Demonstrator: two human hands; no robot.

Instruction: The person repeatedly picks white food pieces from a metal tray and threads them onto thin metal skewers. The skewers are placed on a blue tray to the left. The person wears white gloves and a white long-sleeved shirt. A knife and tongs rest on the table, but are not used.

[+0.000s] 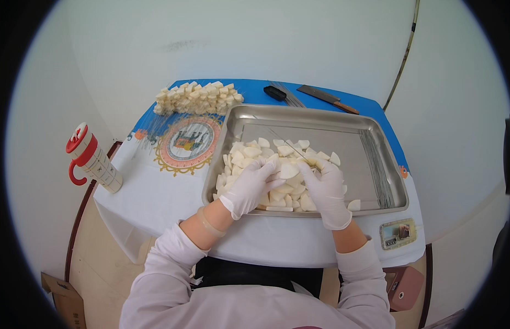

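Both my hands are in white gloves above a metal tray. The fingers of my left hand hold a white, wedge-shaped vegetable slice. Close by on its right, my right hand grips a thin skewer, which slants up and left over the tray. My fingers hide the skewer's near end, so I cannot tell whether it enters the slice. Many similar slices are heaped beneath my hands. A bundle of thin skewers lies along the tray's right side.
Skewered white pieces are piled at the back left. Behind the tray lie a black object, more skewers and a cleaver. A red-lidded bottle stands left; a small flat rectangular item lies front right.
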